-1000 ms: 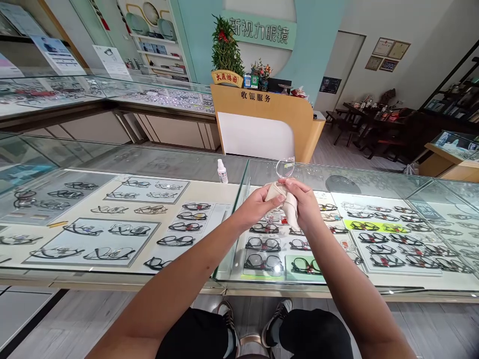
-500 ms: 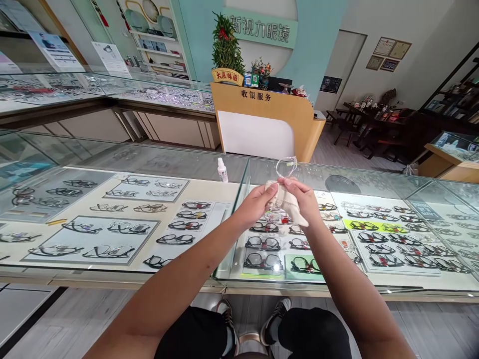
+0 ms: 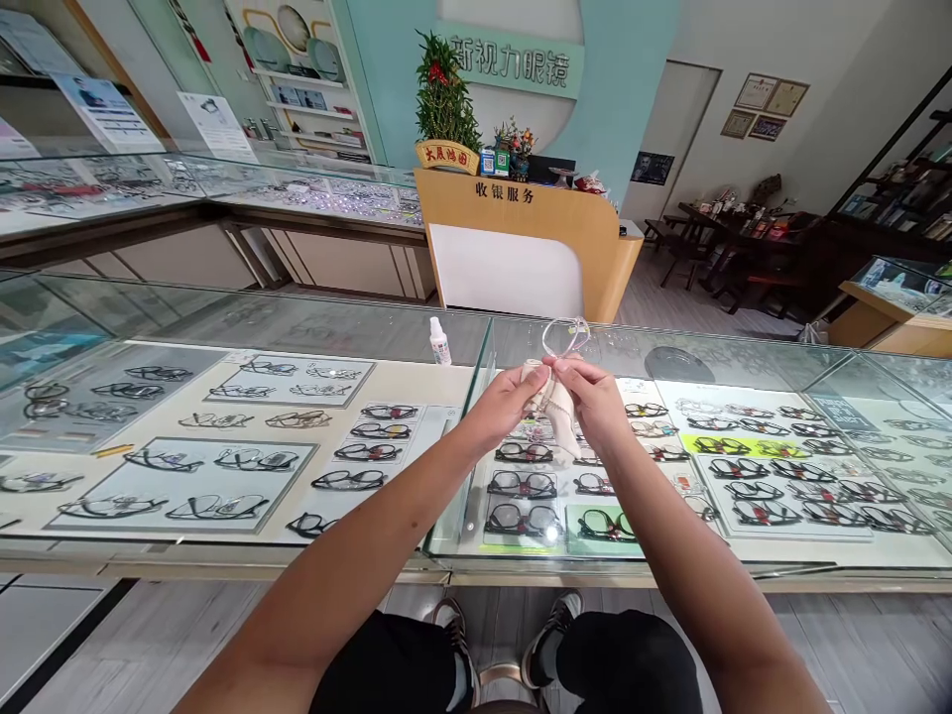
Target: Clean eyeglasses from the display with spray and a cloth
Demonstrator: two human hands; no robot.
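Note:
Above the glass counter, both my hands are close together at a pair of clear-framed glasses (image 3: pixel 568 339) and a cream-coloured cloth (image 3: pixel 559 415). My left hand (image 3: pixel 507 405) is closed, its thumb and fingers pinching the cloth against the lower part of the glasses. With thumb and forefinger, my right hand (image 3: pixel 597 399) grips the glasses beside the left fingertips. The rims stick up beyond the fingers, while the cloth's loose end hangs down between the hands. Fingers and cloth hide the rest of the frame.
A white spray bottle (image 3: pixel 439 342) stands on the glass left of my hands. Under the glass countertop (image 3: pixel 461 567) lie rows of spectacle frames (image 3: pixel 523 484). Beyond it are a wooden cashier desk (image 3: pixel 521 208) with a plant (image 3: pixel 446 99), and another display case (image 3: pixel 319 198).
The glasses have turned a little between my fingers, and their rims now look crossed. The cloth's loose end has swung left. My right hand has shifted slightly left.

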